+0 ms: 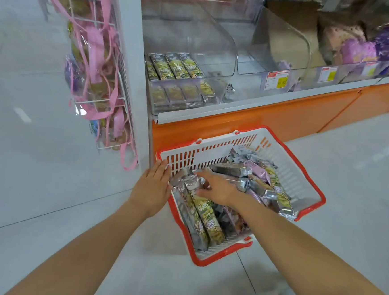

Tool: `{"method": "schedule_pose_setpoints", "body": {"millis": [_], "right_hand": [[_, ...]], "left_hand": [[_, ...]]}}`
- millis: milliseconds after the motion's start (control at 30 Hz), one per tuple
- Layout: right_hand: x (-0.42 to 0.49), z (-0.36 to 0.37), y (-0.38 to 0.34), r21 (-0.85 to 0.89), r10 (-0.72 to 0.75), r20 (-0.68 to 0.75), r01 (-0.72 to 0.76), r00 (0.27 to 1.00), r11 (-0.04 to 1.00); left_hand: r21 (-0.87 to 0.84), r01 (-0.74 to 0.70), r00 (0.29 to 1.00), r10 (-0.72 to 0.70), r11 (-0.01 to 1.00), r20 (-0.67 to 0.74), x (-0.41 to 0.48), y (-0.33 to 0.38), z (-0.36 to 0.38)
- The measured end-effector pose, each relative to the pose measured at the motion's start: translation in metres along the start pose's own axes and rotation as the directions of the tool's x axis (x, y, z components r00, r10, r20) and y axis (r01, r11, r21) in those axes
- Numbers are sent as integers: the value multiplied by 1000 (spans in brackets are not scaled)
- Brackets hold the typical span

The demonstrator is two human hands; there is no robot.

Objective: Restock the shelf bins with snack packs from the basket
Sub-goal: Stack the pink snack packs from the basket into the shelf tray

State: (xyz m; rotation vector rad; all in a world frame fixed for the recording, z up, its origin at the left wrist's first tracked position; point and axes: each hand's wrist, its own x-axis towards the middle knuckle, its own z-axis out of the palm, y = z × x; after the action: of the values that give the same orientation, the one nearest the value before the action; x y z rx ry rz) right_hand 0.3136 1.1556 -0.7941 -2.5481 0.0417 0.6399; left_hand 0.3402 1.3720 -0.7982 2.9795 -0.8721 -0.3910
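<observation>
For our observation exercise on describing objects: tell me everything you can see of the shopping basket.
The basket looks plastic: white slotted walls, red rim. It sits upright on the pale floor before the orange shelf base, turned at an angle. Inside lie piled snack packs in silver, green and lilac wrappers. The left hand rests straight-fingered against its left corner; the right hand reaches in, fingers curled on packs.

L forearm (102,240) & R forearm (297,246) bare; L grip (152,188), R grip (218,187) bare too
</observation>
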Motion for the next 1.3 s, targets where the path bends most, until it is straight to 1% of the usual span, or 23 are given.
{"method": "schedule_pose_setpoints", "body": {"millis": [133,300,333,400,467,533,600,700,800,833,900,933,1000,1067,1133,1233,1267,1300], "right_hand": [[0,1,-4,84,-1,-80,8,997,996],[-10,-13,-9,177,-70,-74,82,995,981],[-12,-21,-9,203,-83,-99,102,992,974],[-16,-40,-10,273,-96,-180,143,979,951],[-19,-61,-12,375,-75,-286,184,955,908],[-21,-81,-16,459,-40,-377,224,925,860],[-26,-99,-23,522,-21,-428,267,903,810],[-31,-117,-30,558,-43,-445,314,895,768],[-34,-127,-36,589,-44,-440,326,897,740],[-36,-129,-36,583,-50,-425,316,904,749],[-43,-132,-36,523,-73,-355,263,932,811],[-47,-132,-34,485,-89,-305,235,948,842],[-56,-129,-33,403,-132,-194,202,972,893],[-64,-123,-32,328,-167,-108,194,980,925],[-68,-120,-30,287,-178,-124,207,976,935],[-78,-126,-27,261,-172,-195,220,966,940],[-82,-131,-25,258,-168,-196,216,966,942],[-86,-136,-22,266,-166,-195,215,967,940]], "left_hand": [[-22,8,1000,-8,1000,7,0,0,1],[-20,1,999,0,1000,35,0,1,-5],[-44,-1,999,3,999,36,0,1,-8],[-177,-15,1000,13,984,-12,-1,3,-17],[-383,-58,998,40,922,-55,-2,12,-29],[-595,-89,996,90,798,-28,-2,27,-43],[-743,-92,991,133,663,-5,1,43,-56],[-836,-79,995,87,543,-37,7,56,-72],[-909,-32,999,41,416,-17,10,59,-83],[-931,-13,1000,6,365,-12,10,59,-87],[-973,7,998,-68,231,-9,12,60,-93],[-981,8,996,-91,195,-10,14,60,-96],[-984,7,996,-91,179,-10,15,62,-100],[-992,7,997,-75,123,-3,15,69,-104],[-997,21,997,-77,72,16,17,75,-106],[-999,11,998,-67,44,8,18,84,-111],[-998,-14,997,-81,62,-19,18,86,-114],[-990,-57,990,-124,126,-73,18,87,-117]]}}
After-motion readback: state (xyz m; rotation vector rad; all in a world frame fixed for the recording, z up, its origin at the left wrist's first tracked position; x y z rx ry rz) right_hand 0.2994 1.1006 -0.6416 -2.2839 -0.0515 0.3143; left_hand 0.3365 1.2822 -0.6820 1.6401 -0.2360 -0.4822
